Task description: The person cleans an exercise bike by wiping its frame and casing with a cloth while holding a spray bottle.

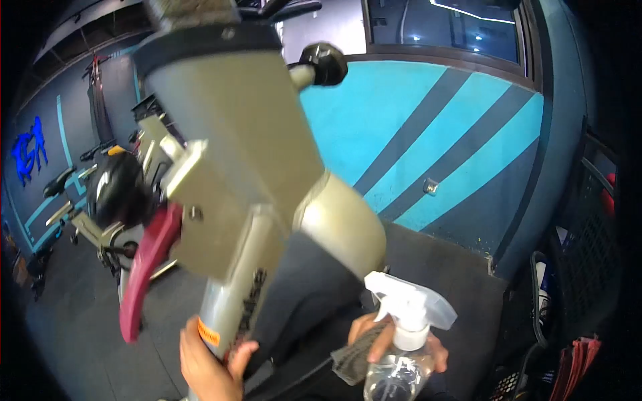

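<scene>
My left hand [212, 364] is closed around a silver-beige tube [231, 304] of an exercise machine, beside an orange sticker [208, 332]. Dark lettering runs along the tube just above my thumb. In my right hand [374, 339] is a clear spray bottle [396, 379] with a white trigger head [408, 306], held upright by its neck. A grey cloth [358, 357] is pinched in the same hand against the bottle. The machine's beige housing [234, 127] rises in front of me, and a maroon curved part [148, 277] sticks out on its left.
Exercise bikes [90, 224] stand at the back left on the dark floor [441, 281]. A turquoise and grey striped wall [374, 120] with a window is ahead. On the right are a black perforated chair back [588, 234] and a black basket [511, 384].
</scene>
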The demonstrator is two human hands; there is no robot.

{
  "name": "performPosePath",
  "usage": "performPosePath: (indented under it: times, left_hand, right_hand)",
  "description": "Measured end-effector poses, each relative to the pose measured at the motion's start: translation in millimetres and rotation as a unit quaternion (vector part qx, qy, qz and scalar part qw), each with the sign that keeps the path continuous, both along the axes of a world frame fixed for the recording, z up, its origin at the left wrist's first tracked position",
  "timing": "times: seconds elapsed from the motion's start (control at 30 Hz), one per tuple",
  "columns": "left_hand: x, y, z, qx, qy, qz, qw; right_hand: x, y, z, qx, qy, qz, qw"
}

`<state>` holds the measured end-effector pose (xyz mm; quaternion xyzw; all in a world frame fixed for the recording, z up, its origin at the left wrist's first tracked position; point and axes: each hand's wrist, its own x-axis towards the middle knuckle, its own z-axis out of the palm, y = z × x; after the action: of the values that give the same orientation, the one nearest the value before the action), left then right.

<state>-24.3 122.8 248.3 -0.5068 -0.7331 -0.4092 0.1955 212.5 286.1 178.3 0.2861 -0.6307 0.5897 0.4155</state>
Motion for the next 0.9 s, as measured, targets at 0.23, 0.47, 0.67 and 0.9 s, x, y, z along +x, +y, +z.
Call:
performPosePath:
  times: [0.23,0.47,0.67,0.9]
  left_hand:
    - [-3.2,-9.7,14.4,-0.057,0.018,-0.057,0.997]
    - [-10.2,-14.1,-6.9,-0.046,-0.068,-0.040,0.996]
    - [-12.2,-12.6,-11.3,-0.005,0.008,-0.003,1.000]
    - [-17.8,-20.7,-26.1,-0.003,0.022,-0.009,1.000]
  right_hand:
    - [-6.4,20.9,44.0,0.137,0.053,0.042,0.988]
    - [-40.4,9.4,18.8,0.109,0.168,0.140,0.970]
    - [-18.3,34.7,-4.4,0.117,0.130,0.111,0.978]
    - [12.0,61.9,-15.1,0.112,0.110,0.122,0.980]
